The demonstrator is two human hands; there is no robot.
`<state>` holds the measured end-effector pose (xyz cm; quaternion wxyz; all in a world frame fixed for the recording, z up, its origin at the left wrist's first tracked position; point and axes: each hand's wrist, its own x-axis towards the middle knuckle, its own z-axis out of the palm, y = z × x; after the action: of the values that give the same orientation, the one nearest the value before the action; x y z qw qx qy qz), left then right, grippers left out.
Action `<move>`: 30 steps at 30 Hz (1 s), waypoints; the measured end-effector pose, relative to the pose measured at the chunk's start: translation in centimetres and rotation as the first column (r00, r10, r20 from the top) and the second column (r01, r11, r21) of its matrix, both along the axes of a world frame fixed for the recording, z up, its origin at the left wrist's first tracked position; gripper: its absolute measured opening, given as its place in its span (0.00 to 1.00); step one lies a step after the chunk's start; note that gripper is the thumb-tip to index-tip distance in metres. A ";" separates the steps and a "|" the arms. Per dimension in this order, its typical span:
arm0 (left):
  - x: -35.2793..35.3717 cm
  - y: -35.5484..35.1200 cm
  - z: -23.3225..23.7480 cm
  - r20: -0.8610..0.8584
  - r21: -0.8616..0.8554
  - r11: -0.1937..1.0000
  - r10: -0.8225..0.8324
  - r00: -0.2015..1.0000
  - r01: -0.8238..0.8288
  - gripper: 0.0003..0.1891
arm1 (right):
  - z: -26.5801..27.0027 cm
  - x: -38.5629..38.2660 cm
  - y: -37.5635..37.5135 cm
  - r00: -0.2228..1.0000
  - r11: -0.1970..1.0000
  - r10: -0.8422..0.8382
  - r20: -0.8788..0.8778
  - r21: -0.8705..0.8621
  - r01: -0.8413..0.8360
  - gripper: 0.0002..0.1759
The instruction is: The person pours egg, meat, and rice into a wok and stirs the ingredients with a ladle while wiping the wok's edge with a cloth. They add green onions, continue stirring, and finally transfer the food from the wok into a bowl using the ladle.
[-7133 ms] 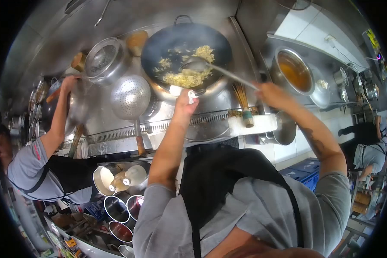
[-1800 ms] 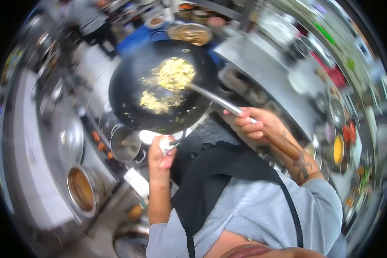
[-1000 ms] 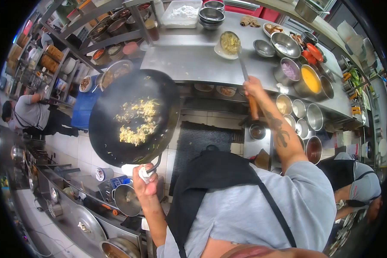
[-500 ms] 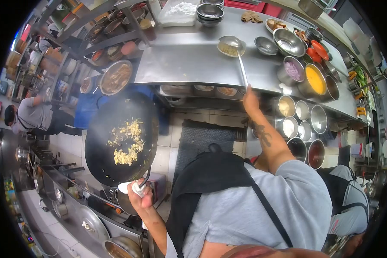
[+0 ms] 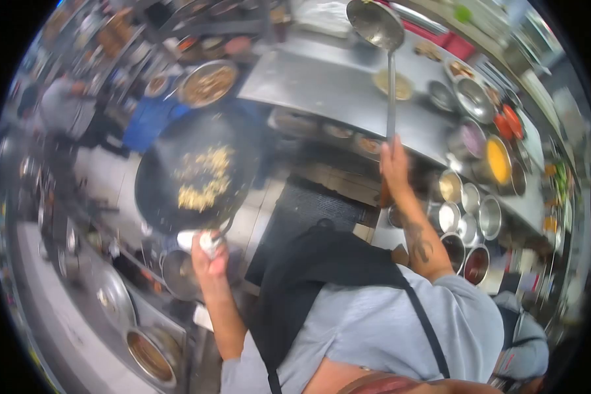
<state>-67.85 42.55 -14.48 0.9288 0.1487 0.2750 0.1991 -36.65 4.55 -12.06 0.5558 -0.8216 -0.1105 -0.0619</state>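
Observation:
A black wok (image 5: 157, 164) hangs at the left with pale yellow, crumbly food (image 5: 207, 180) in its middle. My left hand (image 5: 210, 255) is closed on the wok's handle through a white cloth (image 5: 210, 241). On the right, my right hand (image 5: 394, 164) grips the long handle of a metal ladle (image 5: 377, 25). The ladle's bowl is raised over the steel counter and looks empty. Below it on the counter, a plate (image 5: 393, 85) holds pale food.
Metal bowls (image 5: 471, 100) and a pot of yellow liquid (image 5: 498, 161) stand on the counter's right part (image 5: 295, 79). Small round containers (image 5: 450, 187) sit below its edge. A pan of food (image 5: 209, 84) is beyond the wok. A co-worker (image 5: 69, 108) stands far left, another person (image 5: 522, 335) lower right.
The ladle has risen off the plate, its bowl now high above the counter. My view has turned and blurred; the wok appears higher in it, still held by my left hand.

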 end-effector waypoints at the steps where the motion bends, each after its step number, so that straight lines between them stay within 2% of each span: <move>1: 0.0 0.4 -0.7 0.047 0.009 0.999 -0.039 0.998 0.039 0.05 | -0.5 -2.4 2.0 0.995 0.995 0.076 -0.062 0.069 -0.072 0.26; 3: 0.9 0.0 0.5 0.053 -0.013 0.998 -0.062 0.997 0.063 0.06 | -2.5 -6.8 5.2 0.949 0.958 0.283 -0.140 0.076 -0.275 0.27; 6: 1.3 -0.6 0.2 0.119 -0.037 0.998 -0.054 0.991 0.059 0.05 | -4.0 -11.0 8.3 0.754 0.780 0.597 -0.275 -0.019 -0.625 0.27; 7: 1.6 -0.1 -0.3 0.113 -0.011 0.999 -0.048 0.992 0.049 0.05 | -2.6 -11.8 9.5 0.663 0.705 0.650 -0.370 -0.032 -0.709 0.27; 9: 3.1 1.1 -0.2 0.088 0.027 1.000 -0.015 0.996 0.012 0.04 | -0.8 -12.2 11.4 0.570 0.629 0.689 -0.447 -0.023 -0.777 0.27; 11: 4.1 1.8 0.7 0.038 0.043 0.998 0.050 0.998 -0.051 0.04 | -0.8 -12.5 12.8 0.603 0.648 0.706 -0.371 -0.005 -0.762 0.26; 13: 4.5 2.1 2.0 0.090 0.032 0.999 0.015 0.996 -0.017 0.03 | -2.4 -12.6 14.4 0.672 0.683 0.720 -0.171 0.002 -0.731 0.26; 15: 5.5 2.5 2.2 0.136 0.021 1.000 0.011 0.991 -0.014 0.03 | -3.9 -11.9 15.6 0.695 0.695 0.714 -0.085 -0.030 -0.718 0.25; 16: 5.9 2.9 1.7 0.153 0.013 0.999 0.030 0.988 -0.032 0.02 | -3.6 -11.1 16.5 0.683 0.681 0.717 -0.137 -0.069 -0.729 0.25; 17: 6.2 3.3 0.7 0.085 0.063 0.994 0.088 0.992 -0.093 0.03 | -3.3 -10.8 16.9 0.671 0.666 0.718 -0.185 -0.097 -0.739 0.26; 20: 1.5 0.5 1.9 -0.050 0.092 0.982 0.168 0.985 -0.163 0.02 | 0.8 -10.2 17.0 0.639 0.621 0.701 -0.317 -0.170 -0.765 0.26; 21: -2.1 -2.0 1.3 0.034 -0.003 0.988 0.152 0.988 -0.152 0.04 | 2.9 -10.2 16.0 0.635 0.629 0.682 -0.364 -0.150 -0.762 0.25; 22: -5.2 -4.0 1.0 0.121 -0.091 0.987 0.145 0.982 -0.135 0.06 | 3.0 -9.2 15.6 0.670 0.643 0.731 -0.130 -0.197 -0.740 0.25; 23: -5.7 -4.1 2.2 0.082 -0.039 0.985 0.169 0.982 -0.167 0.07 | 3.0 -8.2 15.4 0.669 0.676 0.734 0.121 -0.226 -0.701 0.25; 25: -6.1 -6.1 4.9 -0.011 0.026 0.973 0.228 0.974 -0.228 0.08 | 4.2 -8.2 15.7 0.647 0.709 0.705 0.291 -0.266 -0.653 0.25; 26: -5.2 -2.8 0.5 0.090 0.034 0.989 0.137 0.986 -0.140 0.06 | 5.3 -8.2 16.3 0.662 0.697 0.716 0.223 -0.280 -0.660 0.24; 27: -1.0 0.3 -0.6 -0.002 0.005 0.951 0.308 0.951 -0.308 0.04 | 6.2 -8.0 17.7 0.674 0.693 0.717 0.178 -0.291 -0.660 0.24; 28: 2.2 5.1 -4.4 0.206 0.006 0.988 0.153 0.967 -0.157 0.07 | 6.0 -7.9 19.1 0.686 0.693 0.715 0.138 -0.274 -0.667 0.24; 30: 8.0 10.7 -4.4 0.240 0.118 0.989 0.062 0.969 -0.093 0.06 | 5.4 -8.1 21.2 0.716 0.706 0.696 0.061 -0.246 -0.664 0.25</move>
<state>-59.87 53.28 -18.87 0.9348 0.1727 0.1553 0.2687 -44.79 25.71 -6.71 0.4409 -0.7684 -0.4532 0.0983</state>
